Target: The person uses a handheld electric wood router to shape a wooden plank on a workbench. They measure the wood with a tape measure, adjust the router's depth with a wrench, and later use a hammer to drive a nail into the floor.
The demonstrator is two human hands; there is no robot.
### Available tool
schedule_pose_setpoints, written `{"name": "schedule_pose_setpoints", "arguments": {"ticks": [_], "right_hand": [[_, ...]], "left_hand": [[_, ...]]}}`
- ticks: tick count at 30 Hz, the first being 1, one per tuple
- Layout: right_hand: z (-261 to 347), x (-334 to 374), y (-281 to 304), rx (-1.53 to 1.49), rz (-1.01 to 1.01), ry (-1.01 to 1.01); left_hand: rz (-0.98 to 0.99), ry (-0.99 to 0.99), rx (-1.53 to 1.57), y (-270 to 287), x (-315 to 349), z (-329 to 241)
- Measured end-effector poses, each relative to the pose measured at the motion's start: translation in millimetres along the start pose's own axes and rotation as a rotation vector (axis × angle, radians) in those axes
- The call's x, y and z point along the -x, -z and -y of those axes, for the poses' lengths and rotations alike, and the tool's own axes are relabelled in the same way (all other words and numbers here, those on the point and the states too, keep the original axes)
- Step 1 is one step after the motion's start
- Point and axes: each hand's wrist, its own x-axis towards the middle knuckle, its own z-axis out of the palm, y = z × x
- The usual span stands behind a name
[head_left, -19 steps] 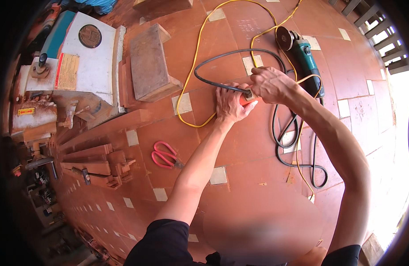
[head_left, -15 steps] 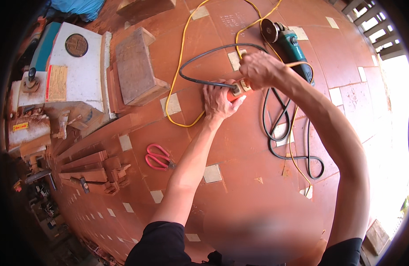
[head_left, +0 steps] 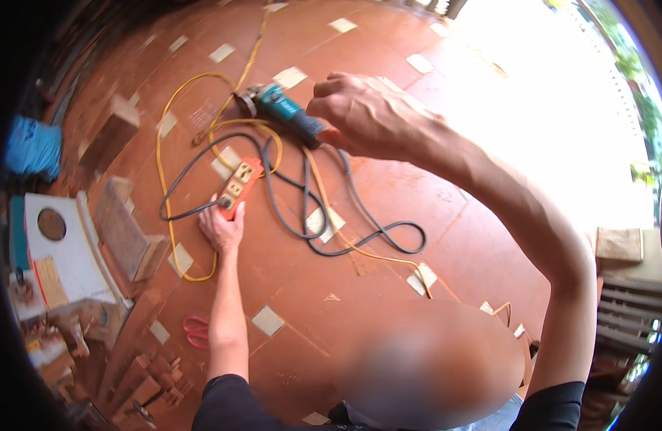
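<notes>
My left hand [head_left: 223, 228] grips the near end of an orange power strip [head_left: 253, 177] on the floor. The strip shows three cream outlets, and a black plug [head_left: 225, 203] sits in the one nearest my fingers. My right hand [head_left: 360, 113] is raised with its fingers curled, in line with the rear end of a teal-and-black angle grinder [head_left: 282, 106]. Whether it touches the grinder or holds anything is hidden. A black cord [head_left: 271, 208] loops across the floor beside the strip. Yellow cord [head_left: 161, 154] curves around the strip.
Red-handled scissors [head_left: 196, 332] lie left of my left forearm. Wooden blocks [head_left: 119, 228] and a white machine [head_left: 80, 248] stand at the left, with scrap wood [head_left: 148, 381] below. A blue bag [head_left: 33, 147] is farther back. Bright light floods the right side.
My right hand has left the power strip and moved up toward the grinder's rear end. My left hand stays on the strip. The view has turned to the right.
</notes>
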Motion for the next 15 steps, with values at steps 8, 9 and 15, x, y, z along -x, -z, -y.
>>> {"name": "schedule_pose_setpoints", "arguments": {"ticks": [8, 9, 15], "right_hand": [[41, 460, 112, 0.173, 0.266, -0.861], [71, 520, 118, 0.174, 0.279, -0.992], [347, 780, 140, 0.542, -0.305, -1.531]], "left_hand": [[0.087, -0.357, 0.124, -71, 13, -156], [0.126, -0.424, 0.157, -73, 26, -195], [0.473, -0.794, 0.314, -46, 161, -374]]}}
